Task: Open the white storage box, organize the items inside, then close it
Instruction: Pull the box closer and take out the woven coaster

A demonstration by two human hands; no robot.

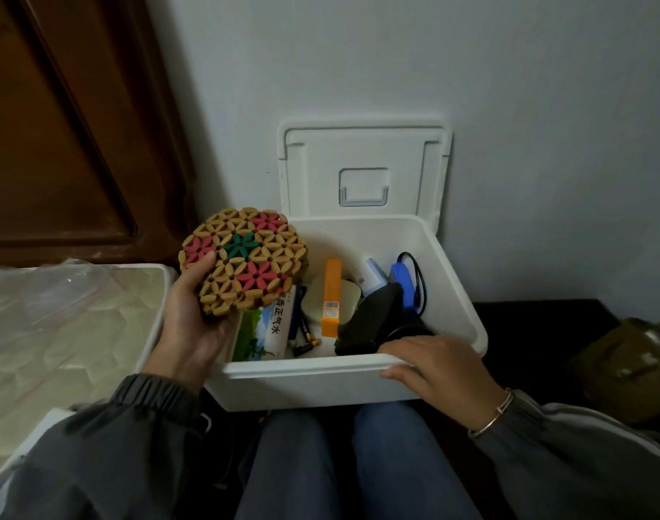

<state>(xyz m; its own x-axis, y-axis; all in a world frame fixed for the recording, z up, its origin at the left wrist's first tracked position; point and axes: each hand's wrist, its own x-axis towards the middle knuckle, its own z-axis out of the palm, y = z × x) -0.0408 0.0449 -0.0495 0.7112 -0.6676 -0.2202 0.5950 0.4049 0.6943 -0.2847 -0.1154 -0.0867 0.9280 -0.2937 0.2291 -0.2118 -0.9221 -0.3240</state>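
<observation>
**Q:** What sits nearest?

**A:** The right hand (433,365) pinches the near rim of the white box (302,373), thumb under the lip. The left hand (193,317), at the box's left edge, is curled round a beaded mat (245,264) held above the contents.

**Q:** How will the mat handle?

**A:** Probably light, with hard beads but a floppy body, so best gripped at its edge. Beyond it, an orange carton (331,298) and a black pouch (373,317) crowd the box. Farthest, the lid (362,170) stands open against the wall.

At nine o'clock in the white storage box (302,373), the beaded mat (245,260) hides the top of the carton (272,328); at three o'clock the frame edge cuts an olive bag (636,365).
</observation>
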